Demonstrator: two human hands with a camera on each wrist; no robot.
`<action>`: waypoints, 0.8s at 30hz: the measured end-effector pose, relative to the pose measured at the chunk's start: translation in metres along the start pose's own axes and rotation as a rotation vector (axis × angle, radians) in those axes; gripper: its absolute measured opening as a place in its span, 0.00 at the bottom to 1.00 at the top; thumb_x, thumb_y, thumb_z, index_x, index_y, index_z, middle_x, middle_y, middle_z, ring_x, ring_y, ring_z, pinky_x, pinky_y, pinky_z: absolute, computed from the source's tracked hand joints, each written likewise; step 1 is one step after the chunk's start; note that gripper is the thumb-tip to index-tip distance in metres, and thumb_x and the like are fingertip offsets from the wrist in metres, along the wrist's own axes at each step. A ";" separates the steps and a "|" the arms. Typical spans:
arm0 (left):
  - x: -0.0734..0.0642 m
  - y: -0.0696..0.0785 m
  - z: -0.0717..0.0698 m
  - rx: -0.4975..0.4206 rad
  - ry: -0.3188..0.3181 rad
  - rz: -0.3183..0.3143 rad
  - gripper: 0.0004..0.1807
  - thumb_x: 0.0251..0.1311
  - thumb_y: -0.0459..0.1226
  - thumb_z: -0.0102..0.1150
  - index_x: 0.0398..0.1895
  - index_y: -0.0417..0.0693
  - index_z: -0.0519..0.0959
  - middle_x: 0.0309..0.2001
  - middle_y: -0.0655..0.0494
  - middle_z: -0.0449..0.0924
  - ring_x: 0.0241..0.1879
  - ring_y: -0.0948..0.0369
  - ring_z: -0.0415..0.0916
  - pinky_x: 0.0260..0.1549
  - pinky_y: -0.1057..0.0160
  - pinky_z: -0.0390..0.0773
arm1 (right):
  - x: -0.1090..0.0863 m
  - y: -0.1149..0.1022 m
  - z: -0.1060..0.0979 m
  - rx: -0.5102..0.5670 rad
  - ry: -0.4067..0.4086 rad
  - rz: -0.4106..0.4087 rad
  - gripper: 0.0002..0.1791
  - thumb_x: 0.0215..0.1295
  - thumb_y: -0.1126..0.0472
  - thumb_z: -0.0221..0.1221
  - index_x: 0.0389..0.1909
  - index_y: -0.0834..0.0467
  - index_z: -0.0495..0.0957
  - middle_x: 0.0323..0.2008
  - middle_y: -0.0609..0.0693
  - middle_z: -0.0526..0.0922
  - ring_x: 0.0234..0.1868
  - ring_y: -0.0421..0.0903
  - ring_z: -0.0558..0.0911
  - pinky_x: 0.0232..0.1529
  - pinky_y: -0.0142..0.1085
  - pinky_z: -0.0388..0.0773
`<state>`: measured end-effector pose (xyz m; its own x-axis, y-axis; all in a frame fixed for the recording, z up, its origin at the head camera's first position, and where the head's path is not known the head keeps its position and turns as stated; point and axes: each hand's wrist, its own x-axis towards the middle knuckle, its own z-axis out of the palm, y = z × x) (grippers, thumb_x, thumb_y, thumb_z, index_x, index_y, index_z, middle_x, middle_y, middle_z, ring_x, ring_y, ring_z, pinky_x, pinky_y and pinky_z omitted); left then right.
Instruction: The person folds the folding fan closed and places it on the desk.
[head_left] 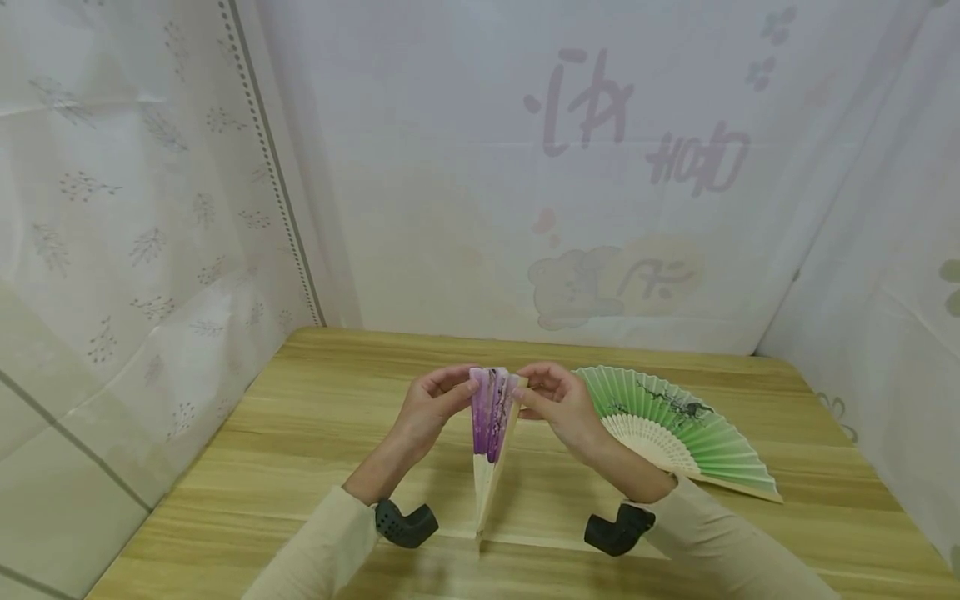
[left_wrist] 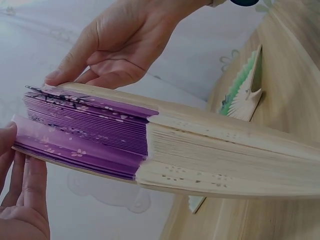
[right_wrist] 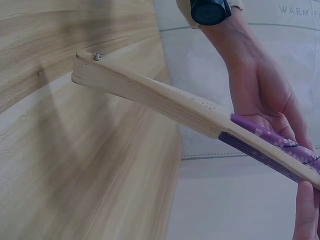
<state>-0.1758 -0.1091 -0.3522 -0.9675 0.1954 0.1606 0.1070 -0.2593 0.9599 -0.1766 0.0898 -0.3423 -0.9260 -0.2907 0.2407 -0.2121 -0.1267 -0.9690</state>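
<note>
A purple folding fan (head_left: 491, 417) with blossom print and pale ribs stands nearly upright, only slightly spread, its riveted end low at the table. My left hand (head_left: 435, 408) pinches its left outer edge near the top between thumb and fingers. The opposite edge is pinched by my right hand (head_left: 558, 404). In the left wrist view the purple folds (left_wrist: 90, 130) are still packed close between the two outer sticks. The metal rivet (right_wrist: 97, 56) shows at the narrow end in the right wrist view.
A green folding fan (head_left: 675, 417) lies spread out on the wooden table (head_left: 337, 417), to the right and partly behind my right forearm. Printed cloth (head_left: 450, 208) hangs behind the table and at both sides. A dark band device (head_left: 405, 523) sits at each wrist.
</note>
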 end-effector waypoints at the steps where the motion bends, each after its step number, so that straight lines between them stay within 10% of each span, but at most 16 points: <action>1: 0.000 0.000 0.000 0.010 -0.003 0.000 0.13 0.57 0.29 0.52 0.46 0.34 0.73 0.36 0.58 0.78 0.38 0.62 0.76 0.43 0.61 0.75 | 0.000 0.000 0.000 0.002 -0.002 0.003 0.16 0.55 0.70 0.58 0.44 0.71 0.68 0.31 0.51 0.76 0.30 0.42 0.78 0.33 0.41 0.79; 24: 0.000 0.000 0.003 0.058 -0.095 -0.004 0.18 0.61 0.32 0.48 0.52 0.30 0.65 0.39 0.56 0.75 0.37 0.62 0.74 0.40 0.62 0.77 | 0.005 0.002 -0.001 0.046 -0.041 0.057 0.18 0.57 0.70 0.56 0.48 0.72 0.65 0.30 0.49 0.76 0.31 0.42 0.78 0.36 0.41 0.79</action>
<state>-0.1750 -0.1067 -0.3516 -0.9421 0.2860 0.1753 0.1188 -0.2041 0.9717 -0.1822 0.0884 -0.3431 -0.9225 -0.3371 0.1882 -0.1439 -0.1522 -0.9778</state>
